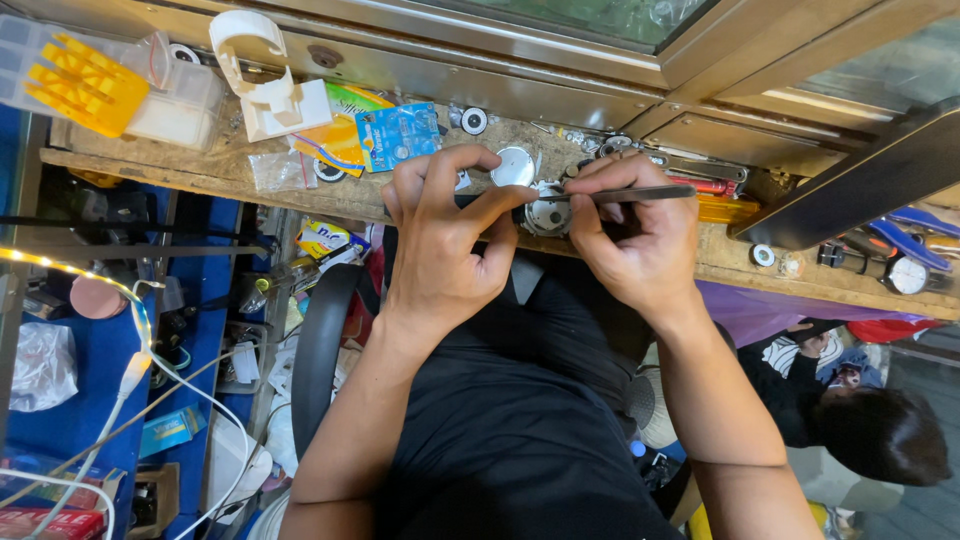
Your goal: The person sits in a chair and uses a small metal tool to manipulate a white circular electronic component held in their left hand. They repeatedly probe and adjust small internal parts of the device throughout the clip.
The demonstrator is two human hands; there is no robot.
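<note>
Watch case (547,213), round and silvery, sitting at the near edge of the wooden table (150,165), right between both hands. Left hand (445,235) curled over, fingers bent, pinching the case's left side. Right hand (640,235) clamped around thin metal tweezers (625,193), held flat, tip touching the case. Both forearms angled up from the lap. Blue battery card (397,135) lying just far-left, white plastic holder (270,85) beyond that.

left hand (445,235) pinches a round metal watch (547,212) at the wooden bench (200,165) edge; right hand (635,235) grips thin tweezers (630,193) touching it; blue card (398,135) lies farther left.
</note>
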